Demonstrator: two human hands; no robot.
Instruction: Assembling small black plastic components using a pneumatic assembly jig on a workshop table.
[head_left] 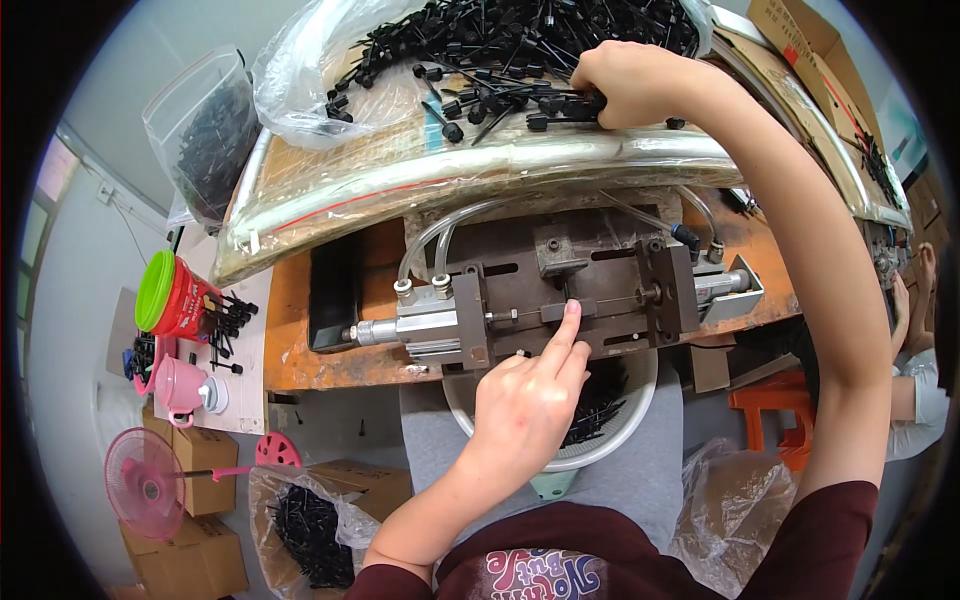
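Left hand (528, 395), forefinger extended, touches fixture (612, 274) — right hand (637, 85), grip unclear, at black parts (497, 98).

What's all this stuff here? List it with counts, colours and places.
Stemmed parts: too many to count, black, mostly top centre
Tray: one, white-edged, under the parts
Clamping fixture: one, dark brown, centre
Cylinders: two, silver, fixture's ends
Tubes: several, clear, behind the fixture
Bench: one, orange, beneath the fixture
Bags: at least four, clear, left and lower right
Bucket: one, red and green, left
Cup: one, pink, below the bucket
Fan: one, pink, lower left
Boxes: several, brown, lower left, upper right
Basket: one, white, below the fixture
Stool: one, orange, right
Another person: one, partly seen, pale clothing, right edge
Left hand: one, bare, fingertip at fixture's middle
Right hand: one, bare, at the parts
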